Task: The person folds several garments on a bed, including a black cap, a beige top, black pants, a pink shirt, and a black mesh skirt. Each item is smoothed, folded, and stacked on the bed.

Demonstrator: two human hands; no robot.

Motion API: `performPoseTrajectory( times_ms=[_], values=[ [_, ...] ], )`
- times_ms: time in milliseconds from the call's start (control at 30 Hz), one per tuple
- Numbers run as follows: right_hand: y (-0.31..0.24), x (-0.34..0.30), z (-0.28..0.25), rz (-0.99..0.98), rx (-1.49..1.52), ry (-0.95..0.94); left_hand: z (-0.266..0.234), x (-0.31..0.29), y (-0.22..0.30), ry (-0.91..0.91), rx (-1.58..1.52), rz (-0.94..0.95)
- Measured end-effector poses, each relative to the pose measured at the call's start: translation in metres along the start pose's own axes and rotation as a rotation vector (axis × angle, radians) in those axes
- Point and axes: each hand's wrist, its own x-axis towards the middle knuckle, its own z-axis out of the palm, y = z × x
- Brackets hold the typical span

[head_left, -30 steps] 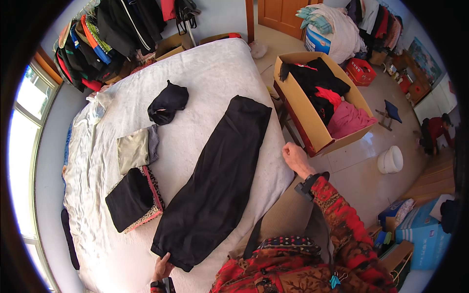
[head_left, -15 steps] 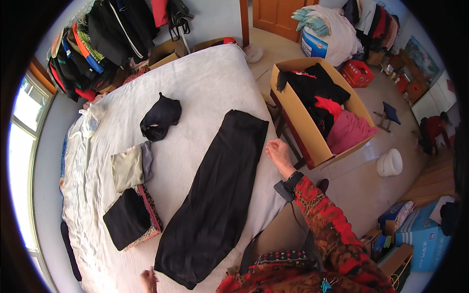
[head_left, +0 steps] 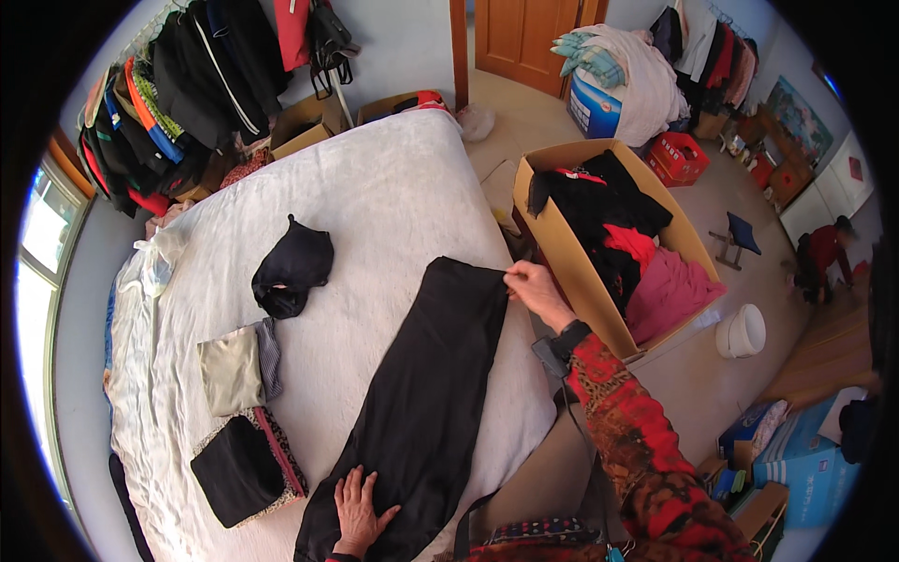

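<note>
A long black garment (head_left: 423,375), which looks like trousers folded lengthwise, lies spread on the bed (head_left: 375,201). My right hand (head_left: 538,294) pinches its far right corner between thumb and fingers. On the near part of the garment my left hand (head_left: 361,515) rests palm down, fingers spread. Left of it sits a folded black cloth (head_left: 239,473) on top of a leopard-print piece with a pink edge. Just beyond are a folded pale olive cloth (head_left: 229,370) and a striped grey one (head_left: 270,354). A black bra (head_left: 295,262) lies farther off.
Right of the bed stands a large cardboard box (head_left: 688,239) full of black, red and pink clothes. A white bucket (head_left: 742,332) and a small folding stool (head_left: 737,236) are on the floor. Another person (head_left: 826,258) crouches at the far right. Hanging clothes (head_left: 201,80) line the back left.
My right hand has closed on the garment's far corner, which now lies nearer me. My left hand has come in from the lower edge and settled flat on the cloth. The view has shifted slightly.
</note>
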Motion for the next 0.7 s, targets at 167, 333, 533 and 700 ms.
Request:
performPoseTrajectory(
  times_ms=[167, 333, 533, 700],
  values=[
    [0.008, -0.011, -0.012, 0.272, -0.172, 0.074, 0.001, 0.000, -0.008, -0.059, -0.001, 0.024],
    [0.022, -0.021, -0.005, 0.327, 0.338, 0.131, -0.024, 0.014, 0.003, 0.058, -0.218, -0.035],
    [0.014, -0.028, 0.004, 0.465, 0.409, 0.065, -0.036, 0.152, 0.030, 0.351, -0.631, -0.035],
    [0.011, -0.028, 0.008, 0.410, 0.474, -0.012, -0.033, 0.318, 0.068, 0.261, -0.834, -0.071]
  ],
)
